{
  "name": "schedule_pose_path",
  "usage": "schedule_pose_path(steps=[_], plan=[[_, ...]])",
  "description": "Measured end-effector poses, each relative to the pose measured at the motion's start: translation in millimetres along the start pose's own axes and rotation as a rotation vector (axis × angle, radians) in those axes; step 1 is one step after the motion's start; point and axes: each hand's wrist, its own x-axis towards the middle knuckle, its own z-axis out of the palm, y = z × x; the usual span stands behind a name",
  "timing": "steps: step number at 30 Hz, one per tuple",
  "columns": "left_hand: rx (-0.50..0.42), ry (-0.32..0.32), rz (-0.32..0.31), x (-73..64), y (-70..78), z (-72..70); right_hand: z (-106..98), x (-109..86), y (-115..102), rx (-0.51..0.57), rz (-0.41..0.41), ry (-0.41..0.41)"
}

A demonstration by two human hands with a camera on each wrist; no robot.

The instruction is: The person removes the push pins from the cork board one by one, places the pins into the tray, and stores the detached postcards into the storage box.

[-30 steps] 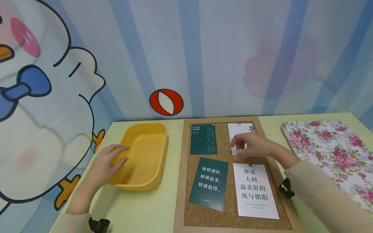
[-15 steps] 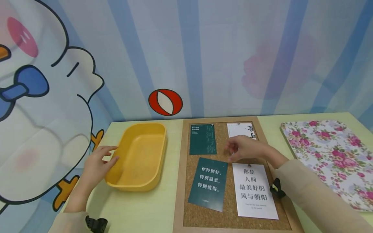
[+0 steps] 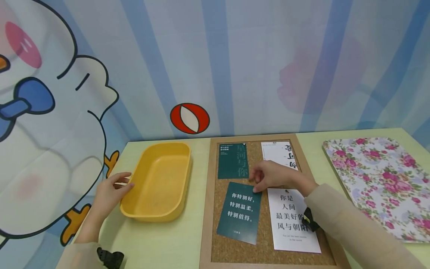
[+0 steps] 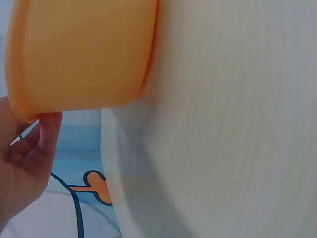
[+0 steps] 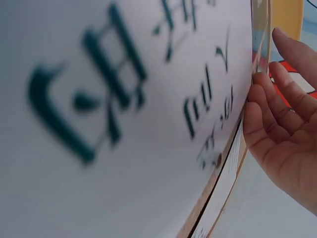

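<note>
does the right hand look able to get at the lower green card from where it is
Probably yes: the right hand is already at the upper right corner of the lower green card, and nothing else seems to cover that card on the corkboard.

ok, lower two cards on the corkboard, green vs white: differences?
Color: the green card has white text; the white card has dark text.
Pose: green sits visibly askew; white nearly square to the board.
Pin: white shows a pin at its top; none is visible on green.
Shared: both lie on the corkboard and carry Chinese print.
</note>
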Motion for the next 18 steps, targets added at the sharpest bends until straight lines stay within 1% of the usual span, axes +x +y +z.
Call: schedule_pose_path(steps=[3, 7, 11, 18], plan=[[-0.035, -0.011, -0.056, 0.8, -3.0, 0.4, 2.7, 2.6, -0.8, 0.002, 0.009, -0.001], [-0.029, -0.035, -0.090, 2.0, -5.4, 1.3, 5.4, 5.3, -3.6, -0.021, 0.029, 0.013], [-0.027, -0.049, -0.103, 2.4, -5.6, 1.8, 8.2, 6.8, -7.9, -0.062, 0.056, 0.026], [-0.008, -0.045, -0.108, 1.2, -4.0, 1.4, 13.4, 9.0, -13.3, -0.112, 0.099, 0.027]])
